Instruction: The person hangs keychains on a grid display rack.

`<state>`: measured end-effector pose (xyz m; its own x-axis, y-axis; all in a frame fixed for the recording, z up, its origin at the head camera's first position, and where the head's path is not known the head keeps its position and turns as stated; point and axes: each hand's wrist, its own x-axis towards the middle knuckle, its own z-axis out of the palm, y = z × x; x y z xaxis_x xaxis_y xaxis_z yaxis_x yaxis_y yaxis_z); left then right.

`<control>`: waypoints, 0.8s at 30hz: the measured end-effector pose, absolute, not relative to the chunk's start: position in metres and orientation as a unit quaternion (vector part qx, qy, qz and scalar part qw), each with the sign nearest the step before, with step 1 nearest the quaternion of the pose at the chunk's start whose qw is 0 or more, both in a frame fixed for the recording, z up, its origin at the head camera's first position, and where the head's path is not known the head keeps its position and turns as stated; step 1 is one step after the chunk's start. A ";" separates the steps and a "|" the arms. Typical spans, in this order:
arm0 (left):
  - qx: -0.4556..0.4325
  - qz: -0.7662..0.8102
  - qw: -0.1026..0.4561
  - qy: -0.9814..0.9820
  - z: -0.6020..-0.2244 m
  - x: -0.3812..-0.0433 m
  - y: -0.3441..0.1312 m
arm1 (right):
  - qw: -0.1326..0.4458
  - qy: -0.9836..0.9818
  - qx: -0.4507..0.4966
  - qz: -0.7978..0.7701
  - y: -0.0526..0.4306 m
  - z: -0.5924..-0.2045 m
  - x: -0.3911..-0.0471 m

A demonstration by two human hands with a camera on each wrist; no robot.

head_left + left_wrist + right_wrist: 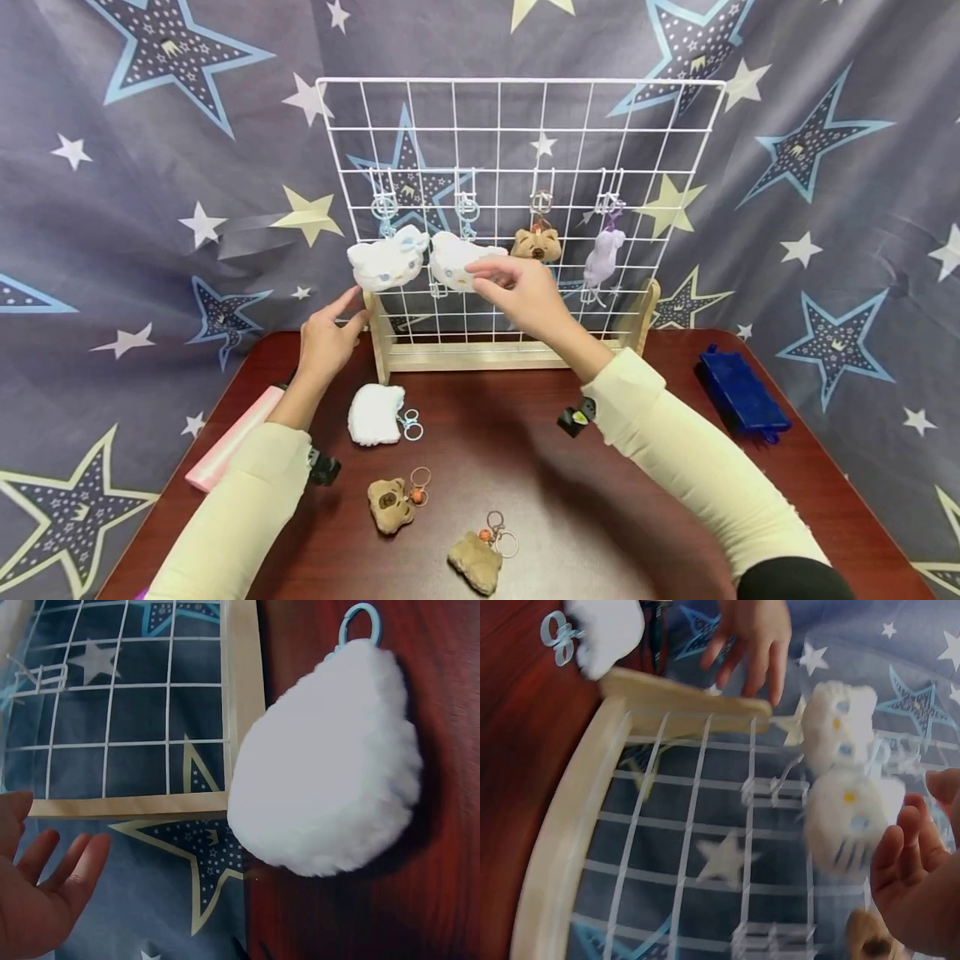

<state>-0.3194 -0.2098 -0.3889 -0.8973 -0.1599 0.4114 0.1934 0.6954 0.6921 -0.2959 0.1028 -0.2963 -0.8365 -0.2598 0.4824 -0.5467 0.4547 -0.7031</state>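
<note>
Counted four toys (386, 262) hung on the rack (472, 360), three more toys (391, 506) apparently left on the bench (622, 525). Noted left hand (324, 340) and right hand (531, 298) relaxed, gripping nothing.

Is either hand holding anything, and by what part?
The left hand holds nothing. The right hand is at the side of the hanging white cat plush second from left; whether it grips is unclear.

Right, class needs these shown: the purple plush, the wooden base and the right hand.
Purple plush (602, 259): head view, its body.
Wooden base (480, 358): head view, its long bar.
Right hand (531, 297): head view, mid-hand.
</note>
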 end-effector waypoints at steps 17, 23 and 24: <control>-0.169 -0.282 0.147 -0.933 -0.395 -0.277 -0.198 | 0.166 -0.876 0.172 0.420 0.231 -0.381 -0.278; -0.268 -0.222 0.060 -0.936 -0.404 -0.277 -0.186 | 0.195 -0.906 0.111 0.358 0.271 -0.413 -0.278; -0.287 -0.210 0.049 -0.933 -0.406 -0.278 -0.185 | 0.201 -0.908 0.104 0.351 0.276 -0.418 -0.278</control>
<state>-0.2775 -0.1846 -0.4059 -0.8304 0.5156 0.2112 0.5564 0.7470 0.3638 -0.2778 0.2764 -0.4176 -0.8975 -0.0478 0.4384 -0.3305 0.7313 -0.5966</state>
